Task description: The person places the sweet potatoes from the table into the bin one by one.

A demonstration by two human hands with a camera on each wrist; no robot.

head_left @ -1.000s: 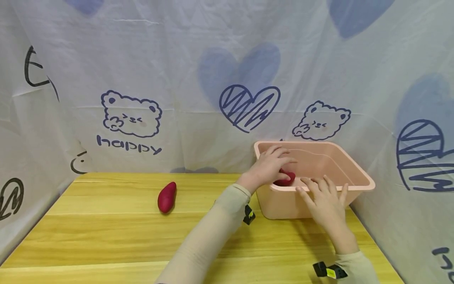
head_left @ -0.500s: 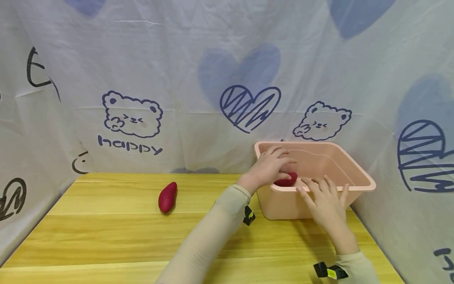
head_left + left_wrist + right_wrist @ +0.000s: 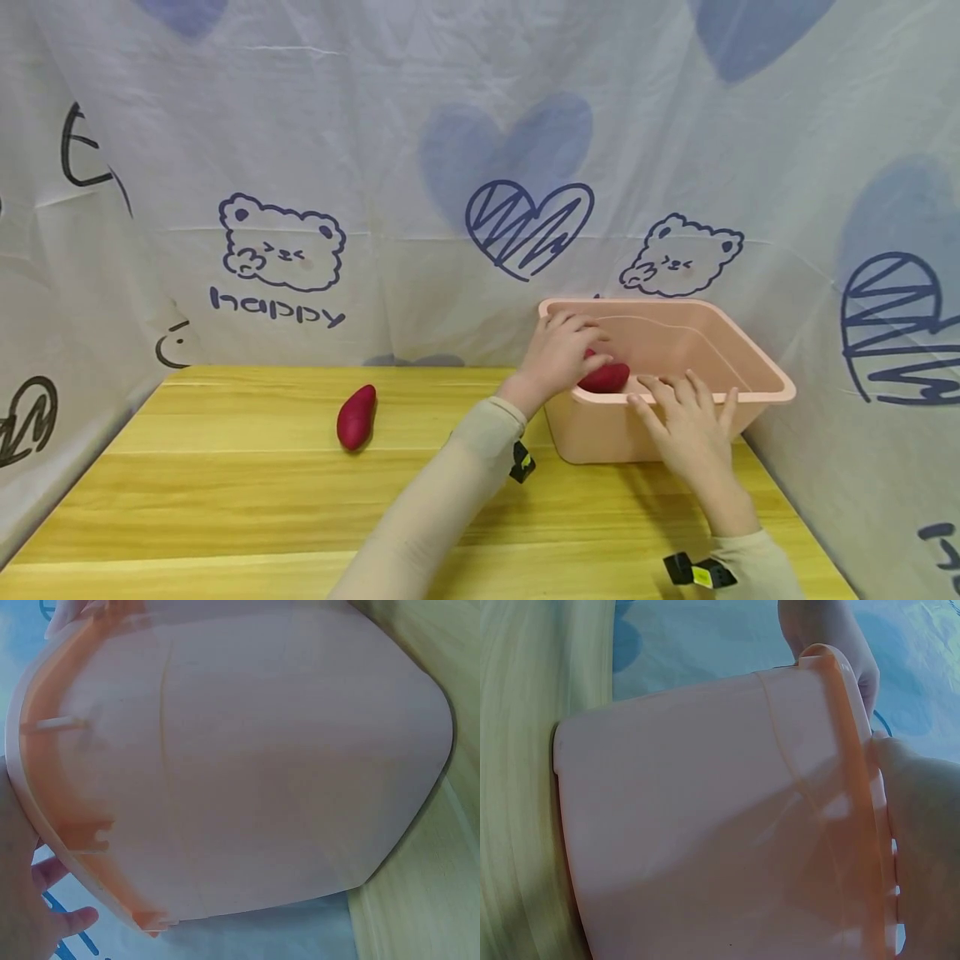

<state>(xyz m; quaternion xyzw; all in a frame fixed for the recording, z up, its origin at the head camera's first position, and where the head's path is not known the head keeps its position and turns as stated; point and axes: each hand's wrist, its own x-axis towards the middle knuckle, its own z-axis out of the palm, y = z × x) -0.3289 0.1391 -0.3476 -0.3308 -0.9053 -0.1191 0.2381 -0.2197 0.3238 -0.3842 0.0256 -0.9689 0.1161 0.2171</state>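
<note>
My left hand (image 3: 557, 357) hangs over the left end of a peach-pink plastic bin (image 3: 678, 302), fingers loosely spread. Beside its thumb, inside the bin, lies a dark-red sweet potato (image 3: 609, 379), partly covered by the hand and the front rim. A bit of red also shows between thumb and fingers. On the bin's front rim rests my right hand (image 3: 693, 425), its fingers reaching over the edge. A second sweet potato (image 3: 356, 418) lies on the table to the left. Both wrist views mostly show the bin's outer wall (image 3: 262, 765), with my right hand (image 3: 930, 832) at its rim.
The wooden table (image 3: 225, 500) carries the bin near its right edge. A pale curtain (image 3: 412, 150) with hearts and bears hangs close behind the bin and along both sides. A black wrist strap (image 3: 697, 572) sits on the right sleeve.
My left hand has drawn slightly left and back, and more of the sweet potato in the bin shows. The right hand has stayed on the rim.
</note>
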